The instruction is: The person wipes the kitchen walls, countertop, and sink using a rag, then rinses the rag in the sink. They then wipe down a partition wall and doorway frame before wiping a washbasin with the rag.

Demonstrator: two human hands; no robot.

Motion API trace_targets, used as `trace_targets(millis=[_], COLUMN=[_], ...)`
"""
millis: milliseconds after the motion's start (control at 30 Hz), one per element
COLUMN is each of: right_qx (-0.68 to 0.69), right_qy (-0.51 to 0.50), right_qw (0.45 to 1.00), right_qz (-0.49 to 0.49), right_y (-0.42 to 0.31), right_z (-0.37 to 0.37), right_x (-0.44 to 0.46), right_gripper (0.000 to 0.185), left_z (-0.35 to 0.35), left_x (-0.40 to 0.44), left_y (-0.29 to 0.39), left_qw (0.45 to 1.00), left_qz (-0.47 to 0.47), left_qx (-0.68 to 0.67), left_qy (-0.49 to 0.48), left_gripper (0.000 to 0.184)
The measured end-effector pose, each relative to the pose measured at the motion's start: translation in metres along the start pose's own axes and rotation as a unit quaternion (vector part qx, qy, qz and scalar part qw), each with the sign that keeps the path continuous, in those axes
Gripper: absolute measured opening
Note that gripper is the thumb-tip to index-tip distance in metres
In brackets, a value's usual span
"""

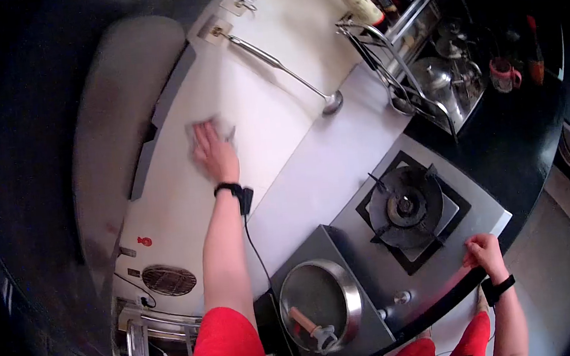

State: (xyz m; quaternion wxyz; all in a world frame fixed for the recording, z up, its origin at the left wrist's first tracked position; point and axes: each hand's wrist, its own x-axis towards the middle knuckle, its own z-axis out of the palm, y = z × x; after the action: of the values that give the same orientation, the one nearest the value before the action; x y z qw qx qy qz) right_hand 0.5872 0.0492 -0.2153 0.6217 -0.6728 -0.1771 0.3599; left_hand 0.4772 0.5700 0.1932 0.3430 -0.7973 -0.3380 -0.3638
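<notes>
My left hand (215,153) reaches up to the white wall (268,129), its fingers over a greyish cloth (226,130) pressed against the surface. The cloth is blurred and mostly covered by the hand. A metal ladle (283,68) hangs from a wall hook above and to the right of this hand. My right hand (485,253) is at the front edge of the steel gas stove (478,213), below the burner (406,206). Its fingers are curled in, with nothing visible in them.
A steel pan (352,293) stands left of the burner with a brown-handled item (303,320) in it. A metal rack (396,59) with bottles and a kettle (432,76) is at upper right. A pink mug (504,75) stands on the dark counter (516,136). A cord (257,247) hangs by my left wrist.
</notes>
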Motion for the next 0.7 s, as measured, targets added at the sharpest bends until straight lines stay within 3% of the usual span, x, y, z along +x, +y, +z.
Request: trace_targets(millis=[100, 200, 267, 300, 333, 367, 400, 467, 500, 700], right_qx=[-0.008, 0.012, 0.036, 0.028, 0.021, 0.078, 0.077, 0.077, 0.105, 0.136], right_qy=[-0.013, -0.022, -0.022, -0.024, -0.025, -0.032, -0.035, -0.057, -0.071, -0.124], right_qw=[1.000, 1.000, 0.999, 0.999, 0.999, 0.994, 0.994, 0.993, 0.988, 0.979], right_qz=[0.016, 0.019, 0.028, 0.013, -0.001, 0.069, 0.073, 0.069, 0.086, 0.091], right_y=[-0.006, -0.012, -0.013, -0.009, -0.006, -0.043, -0.044, -0.043, -0.048, -0.073], right_z=[-0.001, 0.001, 0.001, 0.000, -0.002, -0.004, -0.004, -0.008, -0.009, -0.032], right_x=[-0.002, -0.007, -0.007, -0.008, -0.008, -0.016, -0.016, -0.017, -0.017, -0.023], right_gripper=[0.014, 0.012, 0.011, 0.011, 0.011, 0.009, 0.009, 0.010, 0.010, 0.013], left_z=[0.005, -0.001, -0.002, 0.024, 0.016, 0.044, 0.058, 0.058, 0.059, 0.049], left_x=[0.070, 0.104, 0.097, 0.092, 0.068, 0.049, 0.022, -0.026, -0.045, -0.062], left_y=[0.034, 0.070, 0.095, 0.090, 0.108, 0.097, 0.098, 0.107, 0.106, 0.078], left_qw=[0.989, 0.992, 0.996, 0.987, 0.991, 0.974, 0.959, 0.940, 0.932, 0.910], left_qz=[0.127, 0.091, 0.082, 0.145, 0.130, 0.226, 0.269, 0.308, 0.304, 0.297], left_qx=[-0.039, -0.011, 0.017, 0.042, 0.006, 0.030, 0.086, 0.089, 0.078, 0.082], left_qy=[0.063, 0.091, 0.028, 0.057, -0.003, 0.010, -0.003, -0.117, -0.182, -0.278], left_gripper=[0.051, 0.050, 0.051, 0.052, 0.051, 0.050, 0.050, 0.053, 0.050, 0.053])
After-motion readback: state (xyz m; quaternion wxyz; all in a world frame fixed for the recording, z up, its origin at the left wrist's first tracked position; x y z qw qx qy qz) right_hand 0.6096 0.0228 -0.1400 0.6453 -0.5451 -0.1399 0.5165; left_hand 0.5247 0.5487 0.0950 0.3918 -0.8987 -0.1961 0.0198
